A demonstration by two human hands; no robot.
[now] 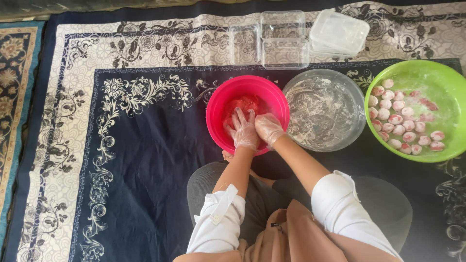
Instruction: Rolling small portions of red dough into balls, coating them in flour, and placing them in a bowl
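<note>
Overhead: gloved L hand (244, 128) & R hand (268, 128), both part-curled, pressing red dough (245, 104) in pink bowl (221, 114); floured balls (400, 126) in green basin (444, 80) at right; step: kneading/portioning, next needs pinch-off

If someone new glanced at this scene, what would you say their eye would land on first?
Probably the bright pink plastic bowl at centre, where the left hand and right hand, both in thin clear gloves, press into a red mixture. Next, the lime-green plastic basin at right, holding rows of floured pinkish balls, and the clear flour-smeared bowl between them.
</note>
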